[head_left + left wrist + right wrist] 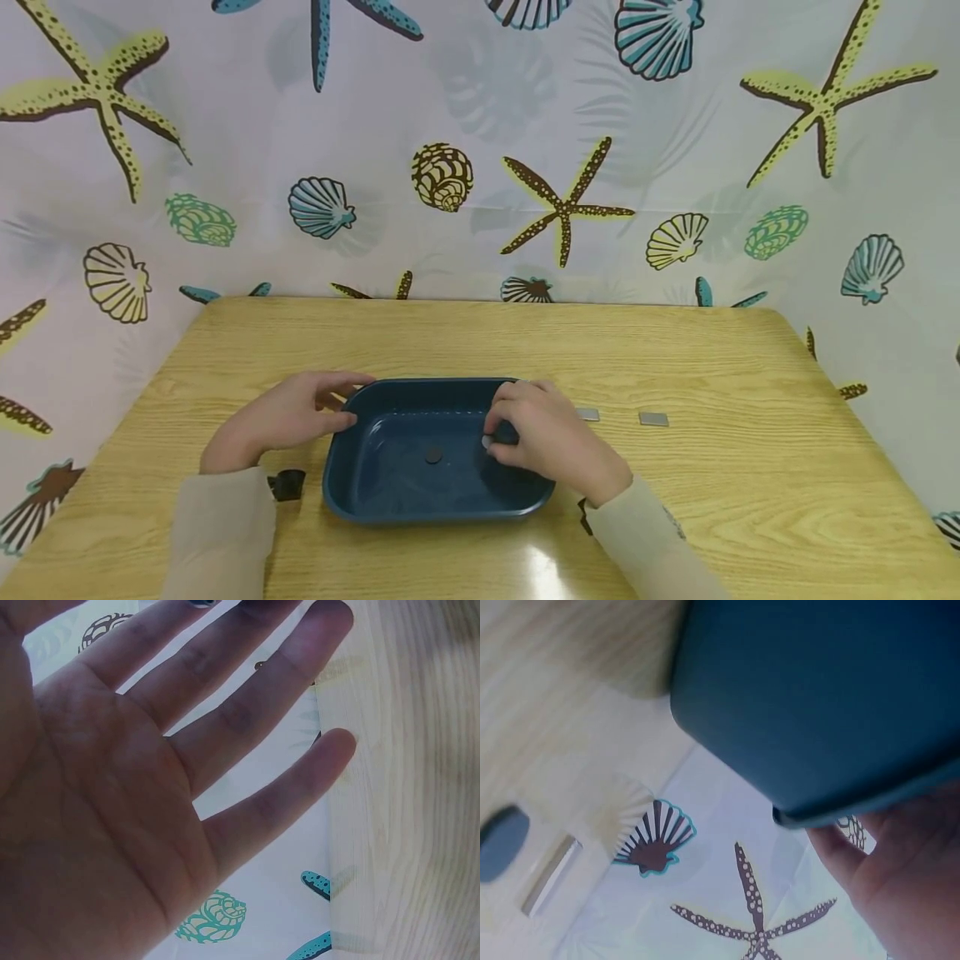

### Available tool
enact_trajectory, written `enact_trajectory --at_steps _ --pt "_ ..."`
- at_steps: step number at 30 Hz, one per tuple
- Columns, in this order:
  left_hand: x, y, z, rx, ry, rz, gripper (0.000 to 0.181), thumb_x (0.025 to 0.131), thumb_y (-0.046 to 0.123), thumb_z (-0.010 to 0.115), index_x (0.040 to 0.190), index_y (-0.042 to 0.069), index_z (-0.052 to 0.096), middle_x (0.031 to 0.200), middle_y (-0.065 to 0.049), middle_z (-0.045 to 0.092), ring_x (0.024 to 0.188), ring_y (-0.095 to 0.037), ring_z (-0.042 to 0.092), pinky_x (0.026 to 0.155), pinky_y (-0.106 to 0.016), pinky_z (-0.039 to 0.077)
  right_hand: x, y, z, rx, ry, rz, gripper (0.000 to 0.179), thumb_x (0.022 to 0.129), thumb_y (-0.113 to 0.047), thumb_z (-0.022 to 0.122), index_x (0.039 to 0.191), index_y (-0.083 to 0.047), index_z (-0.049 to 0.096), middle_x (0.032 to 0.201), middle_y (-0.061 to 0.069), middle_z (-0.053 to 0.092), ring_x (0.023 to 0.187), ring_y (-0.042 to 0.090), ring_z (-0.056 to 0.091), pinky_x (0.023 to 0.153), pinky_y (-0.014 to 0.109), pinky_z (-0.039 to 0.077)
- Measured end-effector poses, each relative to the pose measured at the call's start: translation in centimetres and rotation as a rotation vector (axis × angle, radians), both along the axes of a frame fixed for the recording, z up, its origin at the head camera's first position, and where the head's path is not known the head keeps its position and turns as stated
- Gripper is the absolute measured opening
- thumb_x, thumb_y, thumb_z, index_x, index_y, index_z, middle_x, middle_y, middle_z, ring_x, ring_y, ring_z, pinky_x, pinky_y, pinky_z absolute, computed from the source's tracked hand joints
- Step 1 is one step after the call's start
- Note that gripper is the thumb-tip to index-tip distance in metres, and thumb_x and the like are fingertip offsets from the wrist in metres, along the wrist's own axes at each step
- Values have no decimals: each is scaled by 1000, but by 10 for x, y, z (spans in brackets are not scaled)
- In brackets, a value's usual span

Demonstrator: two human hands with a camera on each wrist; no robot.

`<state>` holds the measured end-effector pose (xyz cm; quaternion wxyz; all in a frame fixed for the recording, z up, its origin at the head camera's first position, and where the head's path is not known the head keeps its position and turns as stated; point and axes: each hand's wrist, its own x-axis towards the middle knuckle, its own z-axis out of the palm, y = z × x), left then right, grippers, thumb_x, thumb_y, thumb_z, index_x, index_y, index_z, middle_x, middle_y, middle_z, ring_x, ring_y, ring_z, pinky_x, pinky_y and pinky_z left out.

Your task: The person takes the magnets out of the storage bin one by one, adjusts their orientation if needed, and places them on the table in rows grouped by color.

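Note:
A dark blue rectangular basin (438, 514) with rounded corners stands on the table. My left hand (300, 408) is at its left end, fingers spread and fairly straight, fingertips right at the rim; the left wrist view shows the open palm (112, 795). Over the right end of the basin, my right hand (543, 429) pinches a small pale grey disc (487, 442) between thumb and fingers. A dark round disc (433, 455) lies on the basin floor. In the right wrist view the basin's outer wall (817, 697) hides most of the right hand (907, 870).
Right of the basin lie two flat silver rectangular pieces (653, 419) (590, 414). The right wrist view shows a dark grey rounded piece (502, 844) beside a silver bar (551, 875). Black wrist gear (288, 484) sits by the left wrist. A shell-patterned cloth (450, 100) hangs behind the wooden table (750, 500).

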<state>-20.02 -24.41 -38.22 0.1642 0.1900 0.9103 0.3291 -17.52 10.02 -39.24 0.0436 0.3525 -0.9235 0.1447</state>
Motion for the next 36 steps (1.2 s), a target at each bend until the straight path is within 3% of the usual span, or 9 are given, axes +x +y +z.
enact_trajectory --at_steps 10,17,36 --pt "0 0 -1 2 1 1 55 97 14 67 149 5 53 135 -24 65 114 -36 69 83 -38 59 -1 11 12 -4 31 -50 14 86 -32 84 94 -22 77 107 -4 70 105 18 66 107 45 47" --pt "-1 0 -1 -4 11 0 54 97 15 68 149 6 53 134 -23 66 114 -36 70 84 -38 59 -1 22 20 -32 58 -71 15 85 -30 85 93 -20 77 108 -3 71 106 19 68 105 46 48" --pt "0 2 0 -12 12 0 54 97 16 68 148 7 54 134 -23 66 115 -37 69 85 -41 60 -7 57 26 -115 25 -188 15 83 -25 86 92 -19 76 106 -2 70 110 21 67 110 53 45"
